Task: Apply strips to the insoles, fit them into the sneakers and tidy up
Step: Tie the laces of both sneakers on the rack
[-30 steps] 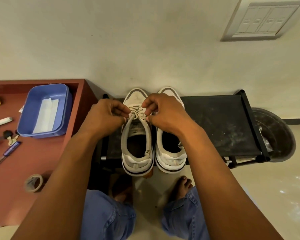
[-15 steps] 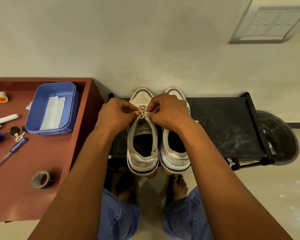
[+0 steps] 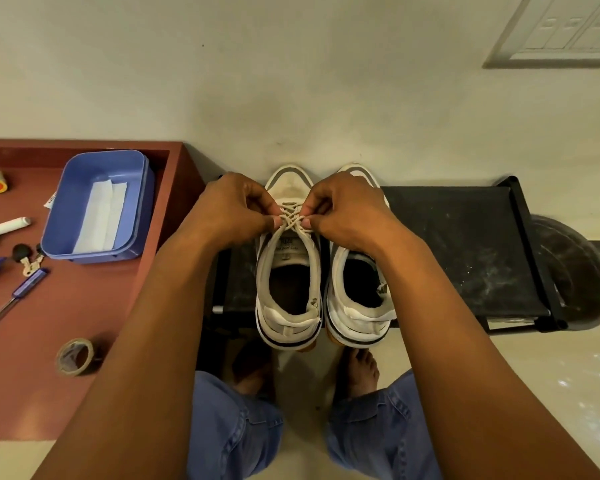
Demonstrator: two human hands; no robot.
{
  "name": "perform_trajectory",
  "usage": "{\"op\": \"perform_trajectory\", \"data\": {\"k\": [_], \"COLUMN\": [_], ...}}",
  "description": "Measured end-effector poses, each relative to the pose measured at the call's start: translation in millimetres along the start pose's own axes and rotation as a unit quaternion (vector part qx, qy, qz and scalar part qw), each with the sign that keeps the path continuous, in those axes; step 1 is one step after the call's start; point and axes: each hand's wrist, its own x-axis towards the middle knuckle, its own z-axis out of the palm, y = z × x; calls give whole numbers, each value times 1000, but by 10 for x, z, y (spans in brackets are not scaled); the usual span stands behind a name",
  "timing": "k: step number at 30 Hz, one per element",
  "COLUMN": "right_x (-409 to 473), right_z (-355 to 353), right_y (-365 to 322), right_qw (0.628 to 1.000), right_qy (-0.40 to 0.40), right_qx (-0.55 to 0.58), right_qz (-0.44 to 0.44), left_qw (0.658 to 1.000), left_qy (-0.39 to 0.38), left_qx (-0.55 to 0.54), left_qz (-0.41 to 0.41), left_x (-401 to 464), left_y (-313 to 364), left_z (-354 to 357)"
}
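Two sneakers stand side by side on the black rack [image 3: 465, 244], toes to the wall. Our left hand [image 3: 229, 209] and right hand [image 3: 347, 209] each pinch the laces [image 3: 290, 220] of the left sneaker [image 3: 288, 271] at mid-eyelet height, fingers curled tight on the cord. The right sneaker [image 3: 359, 289] sits touching it, untouched. We judge the insoles are seated, though the dark interiors do not confirm it. To lace well: draw both sides with equal tension, keep the tongue centred and flat, and avoid dragging the shoe off the rack edge. Tidying remains: blue tray [image 3: 97, 206], tape roll [image 3: 75, 356] and tools lie on the red table [image 3: 32, 393].
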Motion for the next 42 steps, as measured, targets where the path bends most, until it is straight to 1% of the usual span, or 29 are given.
{"op": "perform_trajectory", "data": {"k": [8, 13, 25, 33, 35, 37, 39, 42], "right_x": [24, 0, -8, -10, -24, -42, -73, -101], "right_z": [31, 29, 19, -13, -55, -103, -141, -147], "right_y": [29, 27, 45, 43, 63, 69, 45, 6], "right_qw": [1000, 1000, 999, 998, 999, 1000, 1000, 999], "right_qy": [6, 7, 0, 1, 4, -1, -20, -37], "right_qx": [26, 26, 48, 69, 53, 20, -5, -22], "right_qz": [1, -7, -11, 7, 8, 1, -1, -1], "left_qw": [1000, 999, 999, 999, 999, 997, 995, 995], "left_qy": [-26, -34, -49, -19, -34, -65, -89, -94], "left_qx": [-4, -17, -6, 23, 40, 50, 45, 42], "left_qz": [-1, -7, -6, 16, 0, -12, -8, 5], "left_x": [22, 21, 40, 29, 36, 45, 44, 42], "left_y": [40, 62, 21, 33, -12, -55, -60, -30], "left_z": [-16, -4, -29, -91, -130, -157, -165, -139]}}
